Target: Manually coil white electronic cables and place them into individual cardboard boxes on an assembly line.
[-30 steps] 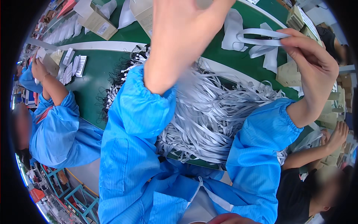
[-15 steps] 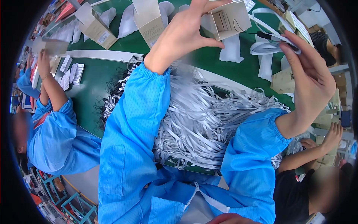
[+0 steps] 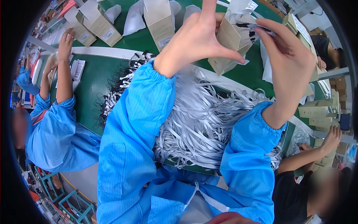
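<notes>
Bright blue smock with elastic-gathered cuffs covers both arms; the left hand point(image 3: 197, 37) and right hand point(image 3: 291, 63) are bare.

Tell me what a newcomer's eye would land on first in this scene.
First, the two raised hands at the top centre: the left hand holds a small open tan carton while the right hand feeds a white bagged item into its mouth. Next, the big heap of pale grey straps lying on the green table between the blue sleeves.
</notes>
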{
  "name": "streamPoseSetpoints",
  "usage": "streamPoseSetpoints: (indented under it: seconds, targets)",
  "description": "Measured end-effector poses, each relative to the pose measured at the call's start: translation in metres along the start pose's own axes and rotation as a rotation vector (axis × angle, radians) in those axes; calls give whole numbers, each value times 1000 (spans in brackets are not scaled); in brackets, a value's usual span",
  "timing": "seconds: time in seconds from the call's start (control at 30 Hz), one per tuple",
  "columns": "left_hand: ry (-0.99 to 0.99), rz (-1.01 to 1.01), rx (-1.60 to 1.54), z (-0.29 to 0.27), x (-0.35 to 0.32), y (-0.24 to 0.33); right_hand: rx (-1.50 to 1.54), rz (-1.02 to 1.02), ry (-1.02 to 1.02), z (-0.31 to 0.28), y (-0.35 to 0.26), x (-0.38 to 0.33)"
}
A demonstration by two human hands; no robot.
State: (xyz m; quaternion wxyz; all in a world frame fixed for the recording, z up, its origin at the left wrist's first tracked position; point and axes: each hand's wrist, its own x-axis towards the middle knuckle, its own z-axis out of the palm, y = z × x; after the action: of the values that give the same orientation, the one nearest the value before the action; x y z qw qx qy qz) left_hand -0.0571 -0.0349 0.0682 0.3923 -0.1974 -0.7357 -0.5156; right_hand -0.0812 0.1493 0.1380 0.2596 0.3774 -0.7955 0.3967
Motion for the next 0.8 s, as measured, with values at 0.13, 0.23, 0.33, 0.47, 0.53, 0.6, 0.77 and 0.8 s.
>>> streamPoseSetpoints:
  seconds: [0.13, 0.23, 0.33, 0.47, 0.53, 0.6, 0.77, 0.8]
  targets:
    - [-100, 264, 341, -13, 15, 31, -56, 133, -243, 16, 4, 5]
    - [-279, -214, -43, -14, 14, 22, 94, -65, -151, 29, 22, 4]
    - [-410, -490, 41, -23, 30, 26, 211, 40, -176, 15, 9, 11]
    - [-434, -489, 94, -18, 25, 32, 182, 123, -94, 9, 11, 11]
    - [-413, -425, 105, -15, 21, 31, 147, 140, -49, 11, 21, 13]
    - [-392, -317, 140, -7, 14, 22, -61, 273, -326, 4, 41, 17]
    - [-316, -36, 243, 8, -12, -13, -153, 288, -301, -34, 78, 5]
    - [-318, -37, 239, 10, -17, -19, -155, 292, -301, -44, 87, 1]
